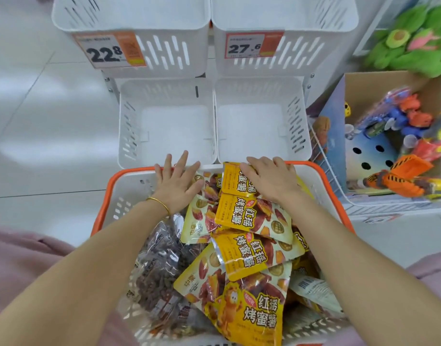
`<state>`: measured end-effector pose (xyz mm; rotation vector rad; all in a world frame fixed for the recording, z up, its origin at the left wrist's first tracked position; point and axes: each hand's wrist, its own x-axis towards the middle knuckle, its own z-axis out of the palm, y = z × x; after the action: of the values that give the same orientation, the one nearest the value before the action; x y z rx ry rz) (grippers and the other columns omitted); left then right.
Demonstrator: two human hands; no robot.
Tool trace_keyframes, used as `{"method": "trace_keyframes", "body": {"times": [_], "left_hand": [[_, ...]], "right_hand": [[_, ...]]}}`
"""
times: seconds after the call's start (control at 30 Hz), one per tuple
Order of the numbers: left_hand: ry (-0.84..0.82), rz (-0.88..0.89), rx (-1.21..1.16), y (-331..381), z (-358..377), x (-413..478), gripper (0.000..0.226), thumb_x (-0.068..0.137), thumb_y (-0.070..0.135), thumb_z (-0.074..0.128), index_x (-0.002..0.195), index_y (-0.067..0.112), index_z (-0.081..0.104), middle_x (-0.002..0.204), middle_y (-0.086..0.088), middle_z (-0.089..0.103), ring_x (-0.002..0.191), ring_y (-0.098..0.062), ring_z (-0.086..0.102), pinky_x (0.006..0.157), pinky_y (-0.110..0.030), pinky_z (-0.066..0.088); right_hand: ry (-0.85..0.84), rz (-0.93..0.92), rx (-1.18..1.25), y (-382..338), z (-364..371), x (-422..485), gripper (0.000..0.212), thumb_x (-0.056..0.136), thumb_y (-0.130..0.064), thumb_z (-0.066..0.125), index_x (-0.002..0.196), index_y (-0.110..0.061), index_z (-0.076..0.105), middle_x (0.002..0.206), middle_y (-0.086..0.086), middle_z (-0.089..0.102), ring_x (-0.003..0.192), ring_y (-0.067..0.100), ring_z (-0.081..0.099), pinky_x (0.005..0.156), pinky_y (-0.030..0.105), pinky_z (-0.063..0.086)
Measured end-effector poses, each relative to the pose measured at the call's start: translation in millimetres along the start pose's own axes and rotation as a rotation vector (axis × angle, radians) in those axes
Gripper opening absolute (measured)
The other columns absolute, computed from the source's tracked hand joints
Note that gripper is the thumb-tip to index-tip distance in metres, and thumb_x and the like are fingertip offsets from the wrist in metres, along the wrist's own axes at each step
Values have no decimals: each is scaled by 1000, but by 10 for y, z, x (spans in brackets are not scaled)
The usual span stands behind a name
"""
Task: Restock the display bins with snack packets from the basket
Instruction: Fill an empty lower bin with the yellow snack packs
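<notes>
A white basket with an orange rim [103,206] sits in front of me, filled with several yellow sweet-potato snack packets [242,255] and clear bags of dark brown snacks [157,273]. My left hand [177,182] rests flat with spread fingers on the basket's far rim and a packet. My right hand [269,178] lies over the top yellow packet [233,182] at the far rim, fingers curled on its upper edge. Just beyond stand two empty white lower bins [164,151] [264,148]; two white upper bins [164,53] [301,53] carry price tags.
A cardboard box of plastic toys [394,136] stands on a white wire rack at the right. Green plush items [414,38] sit above it. White tiled floor [39,121] lies at the left. Pink cloth covers my knees at both lower corners.
</notes>
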<state>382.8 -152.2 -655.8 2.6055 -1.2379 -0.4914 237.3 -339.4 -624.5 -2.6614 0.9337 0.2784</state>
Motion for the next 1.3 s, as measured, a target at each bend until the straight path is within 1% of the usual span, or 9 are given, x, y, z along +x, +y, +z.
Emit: {"method": "trace_keyframes", "body": {"times": [0.23, 0.37, 0.47, 0.63, 0.77, 0.93, 1.07, 1.17, 1.3], "left_hand": [[-16, -45, -54, 326, -368, 14, 66, 90, 60, 18, 149, 31, 16, 158, -1, 4, 145, -28, -7, 117, -47, -4], [-135, 147, -209, 877, -454, -77, 51, 101, 42, 27, 148, 25, 21, 158, -4, 8, 145, -19, 0, 115, -30, -2], [-194, 153, -118, 1062, -339, -52, 50, 99, 41, 32, 145, 21, 31, 154, -11, 21, 144, -24, 13, 115, -35, 11], [-64, 113, -154, 1157, -337, -28, 24, 93, 36, 50, 99, 13, 50, 111, -10, 51, 103, -29, 48, 87, -34, 39], [-158, 18, -52, 1198, -408, -7, 33, 87, 41, 59, 95, 13, 43, 103, -9, 52, 87, -25, 51, 74, -33, 42], [-310, -38, 9, 1135, -491, 4, 75, 82, 53, 61, 138, 12, 34, 135, -8, 48, 120, -28, 47, 98, -36, 41], [-315, -44, -109, 1069, -512, -46, 89, 77, 48, 69, 145, 10, 27, 146, -9, 35, 130, -27, 40, 102, -34, 36], [-287, -52, -180, 1033, -552, -100, 85, 75, 46, 73, 141, 10, 34, 139, -9, 42, 123, -24, 45, 95, -30, 39], [-229, -70, -354, 952, -603, -204, 77, 75, 39, 74, 137, 15, 34, 116, -3, 48, 100, -17, 48, 79, -25, 37]], "right_hand": [[-51, -112, 139, 139, -87, -264, 86, 77, -80, 1, 145, -35, 28, 156, 1, 24, 143, 28, 19, 113, 54, 20], [61, -7, 220, 332, -185, -431, 49, 100, -43, 30, 141, -17, 39, 143, 14, 42, 130, 34, 38, 106, 46, 34], [41, 194, 107, 429, -249, -611, 44, 99, -39, 34, 127, -8, 48, 128, 21, 49, 115, 39, 49, 90, 41, 43], [-56, 252, 16, 402, -392, -787, 44, 96, -51, 34, 106, -12, 53, 116, 13, 60, 108, 35, 54, 84, 37, 43], [-231, 202, 155, 307, -454, -831, 67, 84, -64, 51, 125, -11, 48, 117, 7, 59, 106, 26, 55, 84, 34, 47], [-263, 126, 129, 218, -443, -890, 94, 70, -66, 67, 140, -12, 32, 134, 4, 51, 116, 24, 53, 92, 39, 49], [-360, 154, 51, 143, -539, -991, 93, 75, -66, 62, 142, -11, 28, 139, 7, 46, 109, 26, 59, 89, 39, 52], [-386, 205, 108, 100, -516, -1041, 95, 74, -64, 65, 142, -11, 25, 136, 9, 47, 92, 26, 66, 81, 39, 56], [-325, 207, 178, 45, -458, -1046, 93, 74, -50, 74, 141, -8, 26, 138, 9, 45, 115, 27, 53, 88, 37, 50]]}}
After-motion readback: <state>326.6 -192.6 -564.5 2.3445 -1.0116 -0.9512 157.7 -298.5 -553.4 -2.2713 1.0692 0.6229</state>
